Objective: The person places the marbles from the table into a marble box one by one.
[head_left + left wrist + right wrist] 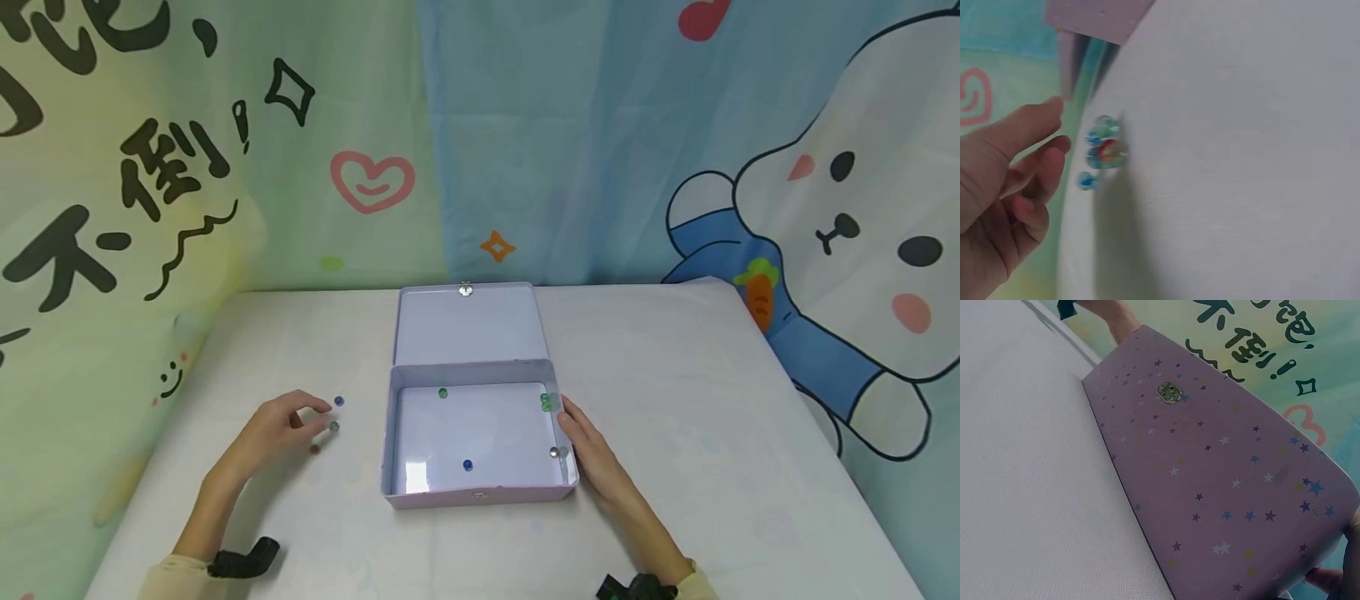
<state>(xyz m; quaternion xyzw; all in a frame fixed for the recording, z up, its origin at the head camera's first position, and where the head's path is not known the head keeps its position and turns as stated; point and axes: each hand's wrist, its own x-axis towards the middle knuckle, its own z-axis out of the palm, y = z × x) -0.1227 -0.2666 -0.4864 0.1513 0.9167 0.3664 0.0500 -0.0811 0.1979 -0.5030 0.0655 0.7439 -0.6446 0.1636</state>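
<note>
My left hand hovers beside a small group of glass marbles on the table, thumb and forefinger apart and the other fingers loosely curled. The group has a blue marble, a clear marble near the fingertips and a reddish marble; a red-and-green marble shows in the left wrist view. My right hand holds the right wall of an open pale purple box, thumb at the rim. Inside lie a green marble, a blue marble and others along the right wall.
A white cloth covers the table. The box's lid is folded back toward the printed curtain behind the table. Stars and a metal clasp mark the box's front in the right wrist view.
</note>
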